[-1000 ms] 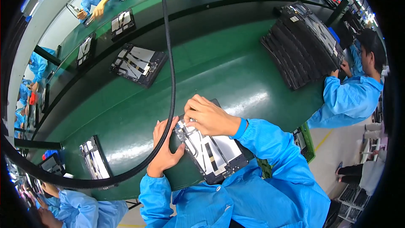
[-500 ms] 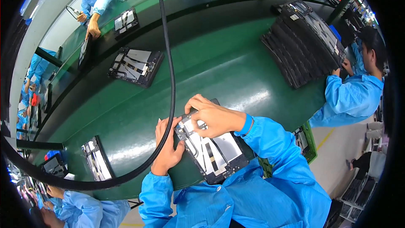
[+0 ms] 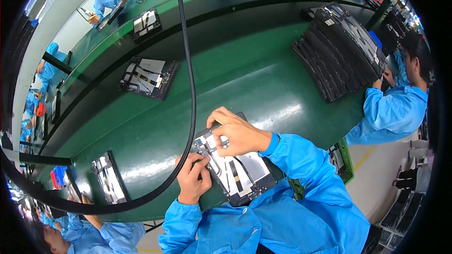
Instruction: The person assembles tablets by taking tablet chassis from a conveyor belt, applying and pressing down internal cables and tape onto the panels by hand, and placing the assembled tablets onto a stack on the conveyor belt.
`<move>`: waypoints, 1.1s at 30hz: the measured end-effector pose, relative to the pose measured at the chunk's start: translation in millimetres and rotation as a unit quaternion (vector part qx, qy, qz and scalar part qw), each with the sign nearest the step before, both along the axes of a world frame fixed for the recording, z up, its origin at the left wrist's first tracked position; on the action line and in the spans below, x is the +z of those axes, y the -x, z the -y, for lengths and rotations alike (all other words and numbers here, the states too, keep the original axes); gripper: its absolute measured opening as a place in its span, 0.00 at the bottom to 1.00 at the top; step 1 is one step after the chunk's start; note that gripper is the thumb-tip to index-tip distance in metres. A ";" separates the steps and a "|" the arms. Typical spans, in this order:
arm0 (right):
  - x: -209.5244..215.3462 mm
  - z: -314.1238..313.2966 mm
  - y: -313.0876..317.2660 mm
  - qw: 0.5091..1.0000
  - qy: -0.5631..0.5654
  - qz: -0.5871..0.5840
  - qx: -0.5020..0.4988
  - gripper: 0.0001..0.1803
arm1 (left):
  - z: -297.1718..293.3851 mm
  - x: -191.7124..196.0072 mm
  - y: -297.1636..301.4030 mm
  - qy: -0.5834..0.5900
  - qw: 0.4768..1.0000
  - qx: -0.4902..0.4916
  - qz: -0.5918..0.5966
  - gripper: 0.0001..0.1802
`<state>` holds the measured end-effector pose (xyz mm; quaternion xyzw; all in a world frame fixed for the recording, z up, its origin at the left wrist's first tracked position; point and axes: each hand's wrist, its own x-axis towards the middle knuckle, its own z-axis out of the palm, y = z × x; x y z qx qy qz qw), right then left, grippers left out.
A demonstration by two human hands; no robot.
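One opened tablet [image 3: 242,174]: left hand [image 3: 194,179], fingers newly curled, joins half-closed right hand [image 3: 239,135] near its far end, grasps indiscernible.

The right hand [image 3: 235,134] arched just left of the blue wristband [image 3: 270,144], fingers bent; the left hand [image 3: 193,179], fingers curled, lay farther left of it.

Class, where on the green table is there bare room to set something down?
The widest bare patch of green table lies between the upper-left unit and the black stack. Another separates the lower-left unit from the left hand, with the cable crossing the view. It is crowded at the unit under the right hand.
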<state>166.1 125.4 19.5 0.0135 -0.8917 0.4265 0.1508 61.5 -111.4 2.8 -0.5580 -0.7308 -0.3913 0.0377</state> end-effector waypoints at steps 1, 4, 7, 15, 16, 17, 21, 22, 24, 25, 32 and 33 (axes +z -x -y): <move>2.0 0.3 -0.3 1.000 -0.005 0.002 0.002 0.07 | 0.4 -0.7 -0.9 -0.004 1.000 0.006 -0.010 0.15; 4.4 -0.6 -1.1 1.000 -0.013 0.012 0.012 0.06 | -3.7 2.7 -11.5 -0.005 0.999 0.040 -0.036 0.17; 10.1 -1.2 -2.1 0.999 -0.019 0.025 0.025 0.05 | -5.5 4.0 -21.8 -0.006 0.996 0.073 -0.051 0.16; 12.9 -0.9 -3.9 0.999 -0.011 0.022 0.032 0.04 | -4.3 5.7 -28.1 -0.004 0.993 0.097 -0.071 0.17; 11.5 -1.5 -4.2 0.999 -0.014 0.009 0.032 0.05 | -5.8 5.6 -29.2 0.003 0.993 0.100 -0.070 0.18; 10.4 -2.3 -4.5 0.999 -0.016 -0.004 0.031 0.05 | -7.2 5.9 -30.2 0.005 0.993 0.099 -0.070 0.18; 7.2 -4.0 -6.8 0.997 0.055 -0.048 0.029 0.05 | -12.5 9.3 -29.8 0.027 0.992 0.099 -0.069 0.17; 4.1 -4.8 -6.7 0.997 0.030 -0.064 0.039 0.06 | -13.2 10.5 -28.8 0.035 0.992 0.099 -0.070 0.17; 4.1 -6.6 -9.6 0.996 0.006 -0.081 0.048 0.06 | -12.2 10.4 -28.1 0.033 0.992 0.096 -0.074 0.16; 7.4 -8.3 -12.2 0.997 -0.019 -0.071 0.037 0.06 | -12.6 9.7 -26.9 0.029 0.992 0.091 -0.077 0.16; 14.4 -28.3 -27.7 0.998 -0.061 -0.035 -0.004 0.09 | -9.5 26.2 -5.4 0.057 0.991 0.003 -0.119 0.15; 13.9 -29.9 -29.9 0.997 -0.062 -0.035 -0.007 0.09 | -12.4 29.2 -0.8 0.055 0.991 0.001 -0.120 0.15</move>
